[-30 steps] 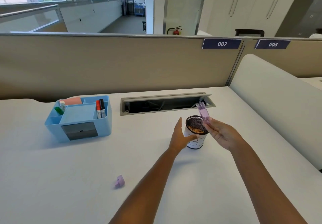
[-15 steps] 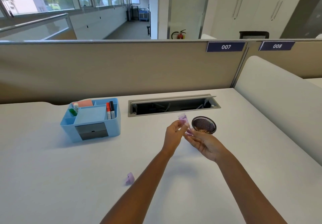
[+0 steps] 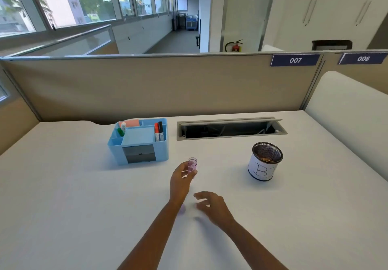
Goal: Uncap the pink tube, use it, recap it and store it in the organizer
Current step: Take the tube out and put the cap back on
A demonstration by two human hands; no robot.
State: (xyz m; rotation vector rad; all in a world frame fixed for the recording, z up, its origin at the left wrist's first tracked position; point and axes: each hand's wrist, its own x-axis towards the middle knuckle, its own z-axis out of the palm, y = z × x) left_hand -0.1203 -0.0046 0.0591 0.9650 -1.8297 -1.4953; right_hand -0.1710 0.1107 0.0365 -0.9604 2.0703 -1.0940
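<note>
My left hand (image 3: 182,180) holds the pink tube (image 3: 192,164) upright above the white desk, its open end up and no cap on it. The pink cap (image 3: 181,210) lies on the desk just under my left wrist, mostly hidden and blurred. My right hand (image 3: 212,205) hovers low over the desk to the right of the cap, fingers spread, holding nothing. The light blue organizer (image 3: 138,141) stands at the back left, with markers, a green-capped item and a sticky pad in its compartments.
A black mesh cup (image 3: 265,161) with a white paper label stands at the right. An open cable tray (image 3: 231,128) is sunk into the desk behind it. A beige partition closes the back; a white panel rises at the right.
The tube has passed from my right hand to my left. My right hand let go and dropped toward the cap. Both hands left the mesh cup; the camera view has shifted.
</note>
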